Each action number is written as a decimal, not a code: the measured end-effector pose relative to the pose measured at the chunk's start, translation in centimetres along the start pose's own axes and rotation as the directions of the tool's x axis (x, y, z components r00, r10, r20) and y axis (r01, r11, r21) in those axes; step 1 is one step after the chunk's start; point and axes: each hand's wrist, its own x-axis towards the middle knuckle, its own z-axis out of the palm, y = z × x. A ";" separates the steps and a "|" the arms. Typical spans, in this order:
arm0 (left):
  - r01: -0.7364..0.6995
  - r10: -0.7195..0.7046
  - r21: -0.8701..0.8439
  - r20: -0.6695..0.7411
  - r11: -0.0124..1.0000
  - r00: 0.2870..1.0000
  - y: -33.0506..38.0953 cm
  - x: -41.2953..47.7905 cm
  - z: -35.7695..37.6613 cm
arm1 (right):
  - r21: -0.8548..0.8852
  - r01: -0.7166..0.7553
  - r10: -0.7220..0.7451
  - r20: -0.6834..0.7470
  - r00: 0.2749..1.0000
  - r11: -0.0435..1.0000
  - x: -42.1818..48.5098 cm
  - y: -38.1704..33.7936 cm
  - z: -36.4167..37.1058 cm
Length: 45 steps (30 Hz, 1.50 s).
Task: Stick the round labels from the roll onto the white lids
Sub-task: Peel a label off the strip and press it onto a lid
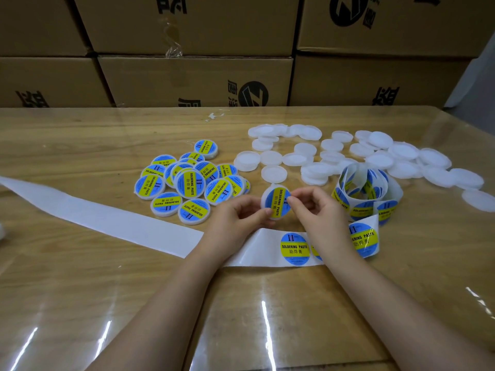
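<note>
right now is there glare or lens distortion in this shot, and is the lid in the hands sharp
Head view: white glare streaks lie on the glossy table cover; head view: the wide lens slants the edges of the cardboard boxes; head view: the labelled lid, held by the left hand and right hand, is sharp, its print readable.

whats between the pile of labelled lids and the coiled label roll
In the head view, one white lid with a label on it, pinched by the left hand and right hand.
</note>
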 end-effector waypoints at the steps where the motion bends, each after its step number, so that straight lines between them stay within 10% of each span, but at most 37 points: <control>1: -0.018 0.018 0.048 -0.009 0.999 1.000 0.0 -0.1 0.0 | -0.014 0.007 -0.007 -0.007 1.000 1.000 0.0 0.1 0.0; 8: -0.101 0.117 0.323 -0.029 0.941 0.993 0.3 -0.4 0.5 | -0.195 0.046 -0.056 -0.044 0.997 0.980 -0.1 0.4 0.1; 13: -0.068 0.080 0.199 -0.055 0.978 0.995 0.7 -0.2 0.3 | -0.432 0.070 -0.119 -0.085 0.989 0.899 0.0 0.4 -0.2; 23: 0.053 -0.042 -0.224 0.057 0.973 0.998 1.4 -0.3 0.1 | -0.233 0.191 -0.164 0.132 0.978 0.953 -1.0 -0.5 0.3; 45: -0.006 0.013 -0.092 0.072 0.996 0.997 0.7 -0.1 0.1 | -0.213 0.023 -0.006 0.079 0.997 0.977 -1.2 -0.9 0.5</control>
